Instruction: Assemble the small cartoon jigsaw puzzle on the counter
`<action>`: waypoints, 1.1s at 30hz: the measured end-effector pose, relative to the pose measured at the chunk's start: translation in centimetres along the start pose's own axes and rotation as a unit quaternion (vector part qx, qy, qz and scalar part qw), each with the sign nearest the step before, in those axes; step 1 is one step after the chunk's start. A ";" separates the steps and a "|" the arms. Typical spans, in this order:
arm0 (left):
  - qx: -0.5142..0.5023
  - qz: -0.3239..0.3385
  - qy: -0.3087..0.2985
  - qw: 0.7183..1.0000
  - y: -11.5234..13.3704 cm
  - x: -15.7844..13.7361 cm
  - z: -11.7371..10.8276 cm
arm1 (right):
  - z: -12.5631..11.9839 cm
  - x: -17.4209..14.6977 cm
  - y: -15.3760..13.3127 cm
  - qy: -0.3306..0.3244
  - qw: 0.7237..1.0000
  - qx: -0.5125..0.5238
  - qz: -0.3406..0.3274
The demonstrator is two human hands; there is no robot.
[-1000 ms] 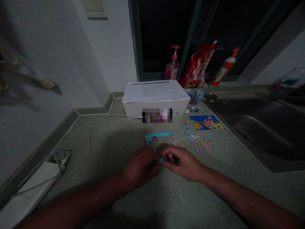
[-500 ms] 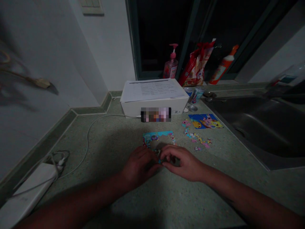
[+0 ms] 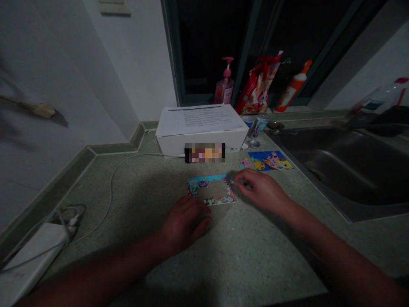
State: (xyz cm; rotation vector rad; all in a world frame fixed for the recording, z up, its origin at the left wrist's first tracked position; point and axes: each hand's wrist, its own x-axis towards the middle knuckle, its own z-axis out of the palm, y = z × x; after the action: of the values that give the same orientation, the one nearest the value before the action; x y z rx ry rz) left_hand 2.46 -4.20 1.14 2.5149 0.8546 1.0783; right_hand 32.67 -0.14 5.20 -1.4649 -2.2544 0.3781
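Note:
A partly assembled jigsaw puzzle [image 3: 211, 177] lies on the counter, its colourful border joined around a bare middle. My right hand [image 3: 263, 189] is at its upper right corner, thumb and forefinger pinched on a small bluish puzzle piece [image 3: 233, 181]. At the puzzle's lower left edge rests my left hand [image 3: 185, 219], thumb apart from the fingers and nothing in it. Loose pink puzzle pieces [image 3: 245, 162] show beyond my right hand, which hides the others. Beside them lies a blue cartoon picture card [image 3: 271, 160].
A white box [image 3: 201, 143] with a printed sheet stands behind the puzzle, a phone [image 3: 205, 153] leaning on it. A cable [image 3: 111, 187] runs left to a power strip [image 3: 35, 251]. To the right are a can [image 3: 258, 127] and a metal sink [image 3: 335, 170].
My hands have parted. The right one has moved up and right from the puzzle's lower edge to its upper right corner with the piece; my left thumb has opened away from the fingers.

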 end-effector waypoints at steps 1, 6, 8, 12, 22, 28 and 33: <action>0.000 0.001 0.000 1.000 0.0 -0.1 0.0 | -0.3 0.1 0.5 -0.010 0.999 -0.033 0.016; 0.001 -0.004 -0.010 1.000 -0.2 -0.2 0.1 | -0.3 -0.1 1.5 -0.043 0.989 -0.130 0.048; 0.003 -0.002 -0.011 1.000 -0.1 -0.2 0.0 | -0.2 -0.2 1.5 -0.054 0.987 -0.141 0.046; 0.022 0.034 -0.013 0.999 0.3 0.0 -0.1 | -0.2 -0.2 1.3 -0.073 0.984 -0.158 0.041; 0.022 0.047 -0.012 0.999 0.3 -0.1 -0.1 | -0.4 -0.3 1.3 -0.089 0.982 -0.167 0.026; 0.028 0.032 -0.031 0.999 0.3 -0.2 -0.3 | -0.5 -0.3 1.3 -0.093 0.985 -0.147 0.017; 0.018 0.026 -0.034 0.999 0.3 -0.3 -0.2 | -0.6 -0.2 1.1 -0.094 0.982 -0.164 0.022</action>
State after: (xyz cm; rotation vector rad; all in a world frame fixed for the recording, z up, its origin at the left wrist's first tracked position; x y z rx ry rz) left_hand 2.26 -4.61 1.27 2.6014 0.8022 0.9947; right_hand 33.91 0.09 5.14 -1.7053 -2.5324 0.1679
